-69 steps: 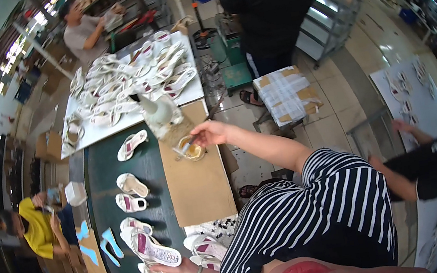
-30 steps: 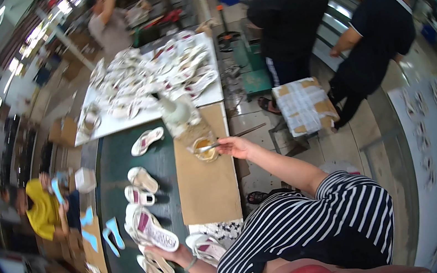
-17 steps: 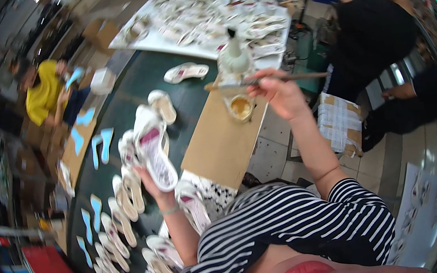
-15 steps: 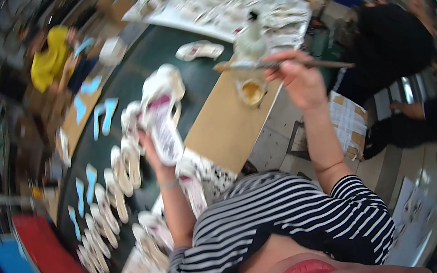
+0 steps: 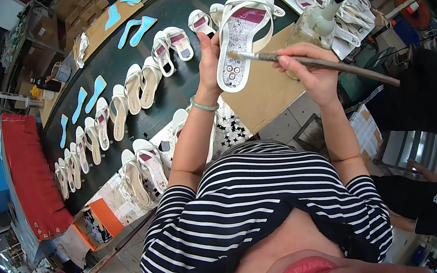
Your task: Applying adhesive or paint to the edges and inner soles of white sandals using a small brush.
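Near the green table's far middle, my left hand (image 5: pixel 209 65) grips a white sandal (image 5: pixel 236 36) by its side. The sole's inside faces up, patterned grey with a purple patch at the toe end. My right hand (image 5: pixel 311 72) is closed round the long handle of a brush (image 5: pixel 351 68). The bristles meet or hover just over the heel half of the insole; I cannot tell if they touch. Behind my right hand stands a pale bottle with a dark tip (image 5: pixel 322 20). The small glue cup is mostly hidden there.
A row of white sandals (image 5: pixel 133 87) lines the green table (image 5: pixel 107 62), with blue wedge-shaped pieces (image 5: pixel 94 93) behind them. Brown cardboard (image 5: pixel 260 97) lies under my hands. More sandals heap on a white board (image 5: pixel 349 34). A person in black (image 5: pixel 408 93) is at the right.
The brush has come left from over the cup to the sandal's insole. The sandal is raised and turned more upright. The whole view has shifted and tilted with my head.
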### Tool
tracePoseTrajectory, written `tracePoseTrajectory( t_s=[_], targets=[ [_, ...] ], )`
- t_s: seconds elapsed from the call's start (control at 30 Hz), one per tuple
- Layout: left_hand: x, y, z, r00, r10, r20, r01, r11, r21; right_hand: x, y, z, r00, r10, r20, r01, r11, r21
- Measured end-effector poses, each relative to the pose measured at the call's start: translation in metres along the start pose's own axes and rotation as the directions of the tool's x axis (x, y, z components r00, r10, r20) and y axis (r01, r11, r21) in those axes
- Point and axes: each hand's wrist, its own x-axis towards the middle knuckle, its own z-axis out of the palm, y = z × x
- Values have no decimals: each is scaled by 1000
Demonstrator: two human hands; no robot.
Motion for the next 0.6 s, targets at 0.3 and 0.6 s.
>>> tracePoseTrajectory(
  t_s=[0.3,0.6],
  targets=[
    [-4,-2,-4,997,-66,34,68,994,-80,0,4,1,997,-73,-24,72,996,-46],
    [-7,0,-3,996,-85,16,86,995,-47,-9,1,12,992,-126,-2,126,990,-60]
  ],
)
